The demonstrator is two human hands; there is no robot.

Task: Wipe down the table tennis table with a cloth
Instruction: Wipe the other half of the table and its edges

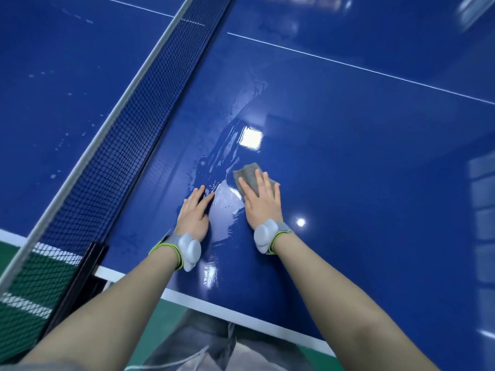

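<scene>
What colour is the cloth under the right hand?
Grey, the cloth under the right hand, seen in the head view.

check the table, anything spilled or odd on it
Yes: a glossy wet streak runs from the net side down between the left hand and the right hand, which presses the grey cloth.

Both hands (194, 214) (261, 203) lie flat, fingers (247, 186) straight.

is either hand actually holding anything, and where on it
Nothing is gripped. The right hand presses flat on the near part of the grey cloth; the left hand rests bare on the table.
</scene>
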